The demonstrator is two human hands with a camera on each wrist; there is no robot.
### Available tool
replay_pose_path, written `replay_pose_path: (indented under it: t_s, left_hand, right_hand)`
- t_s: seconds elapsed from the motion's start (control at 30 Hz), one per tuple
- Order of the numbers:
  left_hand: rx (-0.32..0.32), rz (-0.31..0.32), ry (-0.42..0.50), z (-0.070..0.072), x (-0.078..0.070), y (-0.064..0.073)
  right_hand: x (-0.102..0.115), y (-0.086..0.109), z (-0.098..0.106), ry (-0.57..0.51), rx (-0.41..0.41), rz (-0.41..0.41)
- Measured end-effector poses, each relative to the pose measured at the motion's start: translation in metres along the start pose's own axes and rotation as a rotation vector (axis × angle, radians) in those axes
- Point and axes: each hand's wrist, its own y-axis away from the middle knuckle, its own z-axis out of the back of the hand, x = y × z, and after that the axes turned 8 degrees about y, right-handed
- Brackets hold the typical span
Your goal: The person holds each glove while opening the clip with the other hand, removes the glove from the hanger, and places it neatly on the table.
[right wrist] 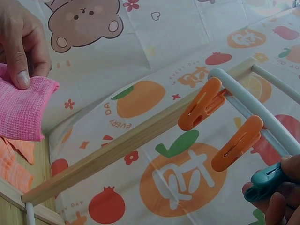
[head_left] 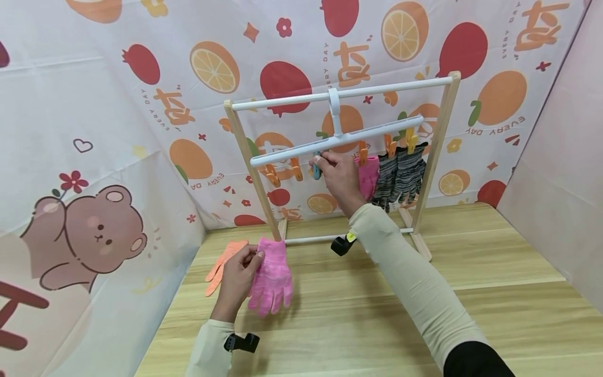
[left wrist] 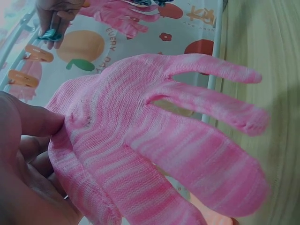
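Note:
My left hand point(head_left: 240, 275) pinches a pink glove point(head_left: 272, 277) by its cuff, and the glove's fingers hang over the table. In the left wrist view the striped pink glove point(left wrist: 140, 112) spreads out from the thumb. My right hand point(head_left: 340, 175) is up at the white hanger bar point(head_left: 377, 129), pinching a teal clothespin point(right wrist: 266, 183) at the bar. Left of it on the bar sit two orange clothespins point(right wrist: 237, 143) holding nothing. To its right, another pink glove point(head_left: 368, 177) and dark striped gloves point(head_left: 400, 175) hang from orange and yellow clothespins point(head_left: 411, 142).
The hanger hooks onto the top rail point(head_left: 287, 100) of a wooden rack point(head_left: 254, 167) standing on the wooden table point(head_left: 358, 319). An orange glove point(head_left: 223, 264) lies on the table's left, behind my left hand. A fruit-patterned cloth point(head_left: 292, 47) covers the wall behind.

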Motion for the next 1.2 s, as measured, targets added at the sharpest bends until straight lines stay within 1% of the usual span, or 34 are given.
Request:
replay_pose_path:
  t_s: [0.13,0.37,0.57,0.73,0.9,1.2]
  left_hand:
    - [-0.013,0.005,-0.018,0.001,0.001,0.002]
    - [-0.011,0.026,-0.036,0.002,0.004,0.005]
    - [-0.015,0.029,-0.038,0.004,0.006,0.006]
    - [-0.01,0.044,-0.044,0.004,0.008,0.008]
    - [-0.01,0.046,-0.041,0.005,0.013,0.009]
    - [0.02,0.097,-0.04,0.007,0.021,0.015]
  right_hand:
    - [0.001,0.0,0.0,-0.003,0.002,0.003]
    - [0.0,0.0,0.0,0.008,0.0,-0.009]
    - [0.0,-0.001,0.0,0.01,-0.003,-0.006]
    - [0.0,0.0,0.0,0.004,-0.003,-0.002]
    - [0.001,0.001,0.001,0.009,0.0,-0.002]
    - [0.0,0.0,0.002,0.003,0.01,-0.028]
